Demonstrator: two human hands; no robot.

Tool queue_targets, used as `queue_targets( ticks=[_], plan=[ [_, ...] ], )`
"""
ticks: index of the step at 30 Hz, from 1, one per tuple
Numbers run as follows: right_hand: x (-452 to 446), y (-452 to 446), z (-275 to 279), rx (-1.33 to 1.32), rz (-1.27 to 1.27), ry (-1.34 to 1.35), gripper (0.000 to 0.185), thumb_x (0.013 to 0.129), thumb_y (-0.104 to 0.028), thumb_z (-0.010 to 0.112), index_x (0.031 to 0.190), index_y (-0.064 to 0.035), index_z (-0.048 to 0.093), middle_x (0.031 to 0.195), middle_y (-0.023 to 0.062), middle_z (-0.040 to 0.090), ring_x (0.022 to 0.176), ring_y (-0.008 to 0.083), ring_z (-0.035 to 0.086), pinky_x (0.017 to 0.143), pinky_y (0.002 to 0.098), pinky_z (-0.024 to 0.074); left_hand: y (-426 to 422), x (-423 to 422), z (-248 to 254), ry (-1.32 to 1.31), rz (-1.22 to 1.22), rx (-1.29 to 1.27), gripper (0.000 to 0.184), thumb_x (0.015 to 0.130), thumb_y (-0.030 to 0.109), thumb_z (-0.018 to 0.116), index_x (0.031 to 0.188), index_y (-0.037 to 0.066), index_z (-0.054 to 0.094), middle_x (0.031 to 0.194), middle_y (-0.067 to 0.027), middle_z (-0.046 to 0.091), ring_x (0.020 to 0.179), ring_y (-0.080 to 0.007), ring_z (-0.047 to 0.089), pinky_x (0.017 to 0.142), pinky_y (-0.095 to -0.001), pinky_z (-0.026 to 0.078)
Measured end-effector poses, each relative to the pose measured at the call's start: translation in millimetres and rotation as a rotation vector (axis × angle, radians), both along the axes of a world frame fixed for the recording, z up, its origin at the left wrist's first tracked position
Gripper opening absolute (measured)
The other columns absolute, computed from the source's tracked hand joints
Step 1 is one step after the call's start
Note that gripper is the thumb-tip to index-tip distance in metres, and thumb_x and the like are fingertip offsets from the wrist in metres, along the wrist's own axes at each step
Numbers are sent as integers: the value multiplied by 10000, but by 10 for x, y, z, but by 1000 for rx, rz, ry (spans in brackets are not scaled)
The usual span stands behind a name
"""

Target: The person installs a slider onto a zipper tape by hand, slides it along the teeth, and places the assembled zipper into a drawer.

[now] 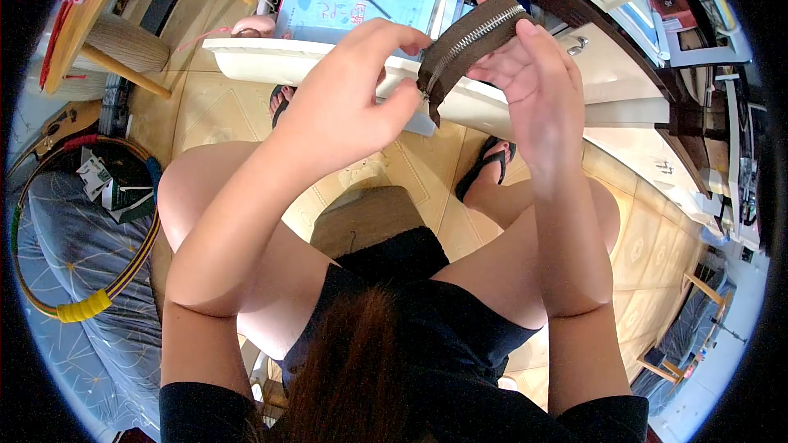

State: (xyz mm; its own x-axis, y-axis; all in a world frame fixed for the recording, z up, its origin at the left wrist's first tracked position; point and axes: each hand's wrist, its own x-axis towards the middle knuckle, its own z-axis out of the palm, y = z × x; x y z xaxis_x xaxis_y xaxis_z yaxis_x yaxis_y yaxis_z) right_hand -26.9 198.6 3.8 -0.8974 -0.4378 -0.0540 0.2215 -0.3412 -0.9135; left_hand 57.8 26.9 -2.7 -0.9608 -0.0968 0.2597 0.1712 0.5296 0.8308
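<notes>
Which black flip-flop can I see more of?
The right flip-flop: most of it shows, while the left flip-flop is partly hidden behind the left forearm.

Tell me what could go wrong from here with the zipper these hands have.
The dark brown fabric zipper with silver metal teeth bows between the left hand and the right hand. If the right hand's hold on the upper end loosened, the strip might spring straight or slip. Being above the front edge of the cream drawer, it could drop into the drawer or onto the beige tiled floor.
</notes>
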Motion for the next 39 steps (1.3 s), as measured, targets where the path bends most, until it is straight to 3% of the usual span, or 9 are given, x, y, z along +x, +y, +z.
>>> queue_targets(
  ticks=[4, 7, 10, 22, 25, 26, 31, 34, 39],
  plan=[
    [-19, -4, -11, -49, 42, -26, 287, 910, -237, 512, 975, 28, 602, 850, 157, 654, 733, 223, 652, 697, 315, 525, -21, -2, 40, -280, -136, 147, 166, 810, 153, 606, 881, 5, 580, 602, -34, 477, 506, -110, 393, 496, -263, 351],
    [-10, -8, 21, -72, 67, -34, 311, 916, -245, 501, 1021, 32, 592, 868, 145, 657, 748, 217, 644, 704, 315, 517, -41, -7, 4, -317, -168, 218, 168, 846, 162, 613, 831, -4, 592, 547, -1, 422, 508, -52, 358, 470, -233, 304],
    [-5, -15, 17, -75, 85, -42, 319, 918, -239, 502, 1060, 34, 588, 885, 128, 659, 763, 201, 638, 708, 315, 510, -35, 5, 58, -330, -179, 301, 195, 883, 147, 603, 741, 50, 510, 630, 93, 369, 598, -1, 331, 512, -192, 264],
    [47, -48, -6, 115, 111, 97, 216, 876, -141, 586, 1044, -20, 648, 905, 44, 659, 781, 102, 594, 708, 246, 480, -35, 18, 64, -348, -163, 159, 158, 866, 142, 622, 768, 49, 540, 620, 84, 403, 579, -5, 351, 491, -196, 280],
    [59, -32, -9, 223, 137, 165, 271, 889, -90, 538, 1132, 17, 595, 1059, 80, 628, 915, 134, 594, 819, 278, 472, -21, 3, 39, -229, -109, 167, 177, 827, 172, 628, 873, 4, 595, 618, -32, 533, 481, -63, 401, 448, -237, 323],
    [67, -24, -8, 275, 152, 192, 300, 897, -67, 514, 1173, 36, 569, 1135, 99, 614, 982, 152, 595, 874, 295, 468, -13, -6, 24, -185, -75, 211, 175, 831, 165, 625, 889, 3, 593, 651, -29, 548, 483, -56, 406, 448, -230, 326],
    [100, -20, -11, 360, 154, 276, 277, 885, -23, 537, 1153, 12, 597, 1092, 71, 634, 975, 124, 582, 876, 262, 450, -11, -50, -4, -44, 23, 411, 148, 851, 124, 610, 930, 1, 592, 802, -4, 600, 502, -21, 416, 453, -191, 332],
    [101, -13, -46, 364, 165, 335, 277, 887, -2, 530, 1155, 5, 598, 1082, 64, 636, 968, 115, 577, 874, 258, 447, -35, -23, 62, -136, 18, 431, 155, 907, 138, 578, 1017, 30, 582, 864, 35, 566, 754, -8, 486, 654, -160, 374],
    [100, 8, -70, 387, 216, 473, 287, 886, 22, 525, 1165, 4, 590, 1107, 68, 618, 978, 116, 566, 879, 260, 447, -36, -10, 114, -161, 15, 388, 144, 903, 135, 584, 997, 26, 596, 853, 29, 584, 760, -10, 497, 660, -162, 385]
  ],
)
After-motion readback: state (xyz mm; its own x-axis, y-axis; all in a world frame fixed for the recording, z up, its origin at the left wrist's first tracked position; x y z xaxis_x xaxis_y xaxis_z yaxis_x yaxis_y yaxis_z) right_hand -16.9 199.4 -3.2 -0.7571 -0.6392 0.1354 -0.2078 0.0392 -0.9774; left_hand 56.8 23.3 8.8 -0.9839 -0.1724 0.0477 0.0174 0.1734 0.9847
